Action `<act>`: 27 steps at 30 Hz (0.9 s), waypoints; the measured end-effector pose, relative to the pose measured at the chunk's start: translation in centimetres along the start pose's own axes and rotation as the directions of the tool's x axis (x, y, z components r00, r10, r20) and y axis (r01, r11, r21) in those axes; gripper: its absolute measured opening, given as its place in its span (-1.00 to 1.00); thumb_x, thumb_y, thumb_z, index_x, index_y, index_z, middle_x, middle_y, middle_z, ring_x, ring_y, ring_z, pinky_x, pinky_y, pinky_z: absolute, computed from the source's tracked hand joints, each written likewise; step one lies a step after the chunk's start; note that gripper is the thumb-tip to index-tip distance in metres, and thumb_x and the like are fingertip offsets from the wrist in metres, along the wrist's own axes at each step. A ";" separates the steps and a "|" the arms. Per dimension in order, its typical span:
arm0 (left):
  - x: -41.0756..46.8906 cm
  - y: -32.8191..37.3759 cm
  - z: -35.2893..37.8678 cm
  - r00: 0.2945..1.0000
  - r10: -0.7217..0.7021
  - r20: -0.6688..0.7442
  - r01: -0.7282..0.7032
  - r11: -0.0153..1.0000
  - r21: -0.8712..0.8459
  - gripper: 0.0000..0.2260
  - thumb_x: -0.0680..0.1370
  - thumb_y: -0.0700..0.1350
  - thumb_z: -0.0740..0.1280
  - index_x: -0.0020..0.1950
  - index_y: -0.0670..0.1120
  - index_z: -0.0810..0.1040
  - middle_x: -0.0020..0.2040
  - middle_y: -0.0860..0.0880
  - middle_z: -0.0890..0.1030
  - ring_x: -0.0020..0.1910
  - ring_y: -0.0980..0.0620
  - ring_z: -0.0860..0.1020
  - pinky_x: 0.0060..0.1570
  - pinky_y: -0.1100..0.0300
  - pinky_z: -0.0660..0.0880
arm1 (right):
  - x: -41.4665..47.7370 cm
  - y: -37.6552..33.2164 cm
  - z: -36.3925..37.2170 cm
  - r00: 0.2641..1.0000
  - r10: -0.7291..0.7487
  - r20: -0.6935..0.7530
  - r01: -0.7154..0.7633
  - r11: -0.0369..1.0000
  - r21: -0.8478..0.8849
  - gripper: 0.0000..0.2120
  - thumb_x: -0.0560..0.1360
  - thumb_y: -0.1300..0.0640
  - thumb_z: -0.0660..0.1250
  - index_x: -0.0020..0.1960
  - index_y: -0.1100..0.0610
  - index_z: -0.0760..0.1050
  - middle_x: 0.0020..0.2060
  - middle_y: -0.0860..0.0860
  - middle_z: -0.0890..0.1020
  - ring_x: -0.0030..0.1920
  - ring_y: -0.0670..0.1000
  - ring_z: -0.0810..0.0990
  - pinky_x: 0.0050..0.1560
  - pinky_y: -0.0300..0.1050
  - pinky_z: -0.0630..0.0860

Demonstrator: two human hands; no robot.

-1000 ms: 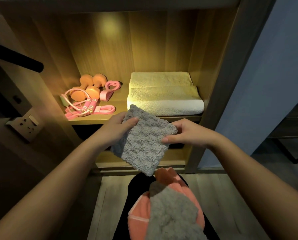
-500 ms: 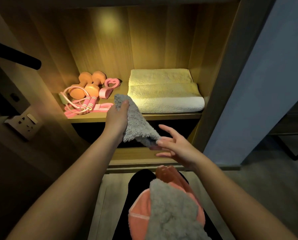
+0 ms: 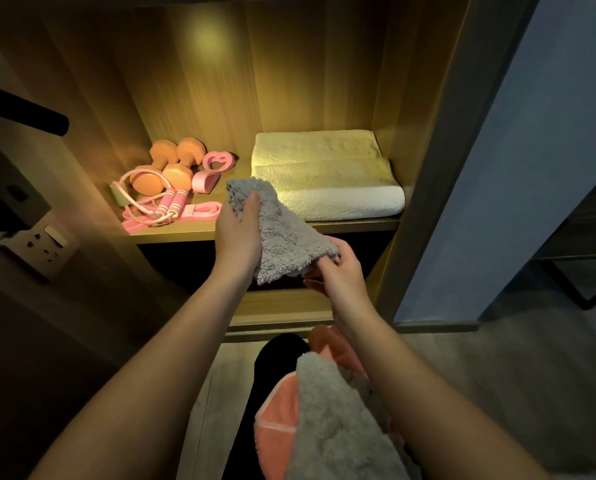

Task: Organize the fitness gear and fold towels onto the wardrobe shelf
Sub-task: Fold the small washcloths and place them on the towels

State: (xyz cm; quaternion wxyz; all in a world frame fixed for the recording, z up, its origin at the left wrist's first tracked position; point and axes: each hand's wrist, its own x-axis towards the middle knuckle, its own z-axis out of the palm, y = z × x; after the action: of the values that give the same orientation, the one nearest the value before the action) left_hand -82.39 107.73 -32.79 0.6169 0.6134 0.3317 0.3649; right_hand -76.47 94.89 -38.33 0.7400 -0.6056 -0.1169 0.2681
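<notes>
Grey towel [image 3: 277,233] in both hands' grip, left hand [image 3: 238,233] high, right hand [image 3: 336,271] low

No readable text or labels anywhere

Left arm: bare forearm reaching forward and up from the lower left, wrist nearly straight.
Left hand [image 3: 237,233]: back of the hand facing the camera, thumb up and pressed flat against the upper part of the grey cloth [image 3: 276,233], the other fingers hidden behind it, pinching it.
Right arm: bare forearm coming in from the lower right, angled up toward the left.
Right hand [image 3: 336,268]: lower than the left and just beside it, fingers curled around the cloth's lower corner, thumb tucked underneath.
Spacing: the two hands sit close together, joined by the cloth.
</notes>
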 end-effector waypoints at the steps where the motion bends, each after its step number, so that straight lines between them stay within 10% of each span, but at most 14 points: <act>1: -0.2 0.0 0.1 0.999 0.041 -0.019 -0.041 0.999 -0.004 -0.79 0.63 0.08 0.21 0.19 0.03 0.48 0.13 -0.03 0.61 0.11 -0.02 0.60 0.15 -0.12 0.55 | 0.1 0.1 0.0 0.998 -0.015 -0.064 0.013 0.999 -0.034 -0.87 0.59 0.18 0.26 0.09 0.01 0.50 -0.09 0.00 0.65 -0.26 -0.16 0.62 -0.29 -0.26 0.55; 6: -0.7 -0.5 0.1 0.981 0.170 -0.094 -0.165 0.984 0.060 -0.86 0.63 0.07 0.21 0.16 0.12 0.47 0.11 0.10 0.59 0.12 0.13 0.56 0.19 -0.04 0.53 | 0.5 0.0 -0.3 0.978 -0.017 -0.206 -0.008 0.992 -0.122 -0.85 0.61 0.25 0.15 -0.02 0.11 0.48 -0.22 0.02 0.61 -0.40 -0.11 0.56 -0.36 -0.20 0.53; 12: 0.2 -1.0 -1.0 0.977 0.183 -0.107 -0.176 0.982 0.075 -0.96 0.63 0.08 0.21 0.00 0.24 0.43 -0.01 0.18 0.59 -0.07 0.34 0.56 0.03 0.11 0.56 | -0.6 -0.7 -1.1 0.852 0.505 0.140 -0.522 0.795 0.308 -0.74 0.60 0.03 0.26 -0.14 0.19 0.53 -0.36 0.07 0.67 -0.43 -0.03 0.64 -0.46 -0.22 0.54; 17: -0.2 -0.8 -0.6 0.970 0.236 -0.058 -0.232 0.971 0.063 -0.95 0.63 0.06 0.22 0.01 0.24 0.42 -0.02 0.20 0.58 -0.07 0.38 0.55 -0.12 0.30 0.47 | -1.7 -1.2 -0.5 0.840 0.471 0.269 -0.531 0.614 0.584 -0.74 0.60 0.12 0.24 0.10 0.33 0.52 -0.10 0.23 0.69 -0.03 0.16 0.66 -0.08 0.06 0.63; 24: -0.7 -0.9 -0.5 0.960 0.276 -0.053 -0.276 0.961 0.018 -0.92 0.64 0.01 0.23 0.05 0.22 0.43 0.02 0.22 0.59 0.05 0.30 0.57 0.03 0.23 0.52 | -2.7 -1.7 0.3 0.818 0.485 0.309 -0.549 0.497 0.672 -0.66 0.57 -0.06 0.25 -0.03 0.24 0.50 -0.33 0.09 0.57 -0.32 0.00 0.54 -0.26 -0.14 0.50; 27: -1.2 -1.2 -0.4 0.954 0.301 -0.016 -0.300 0.953 0.045 -0.88 0.64 0.00 0.22 0.17 0.11 0.42 0.13 0.11 0.58 0.16 0.15 0.55 0.19 0.02 0.52 | -2.8 -2.1 0.7 0.849 0.445 0.286 -0.506 0.527 0.683 -0.66 0.55 -0.05 0.28 0.13 0.21 0.51 -0.11 0.12 0.59 -0.13 0.05 0.55 -0.16 -0.10 0.50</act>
State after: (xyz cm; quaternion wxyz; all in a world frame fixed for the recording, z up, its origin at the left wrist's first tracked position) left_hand -83.33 106.93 -34.03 0.5376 0.6652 0.2493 0.4542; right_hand -78.63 93.73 -35.71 0.8127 -0.2518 0.1427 0.5057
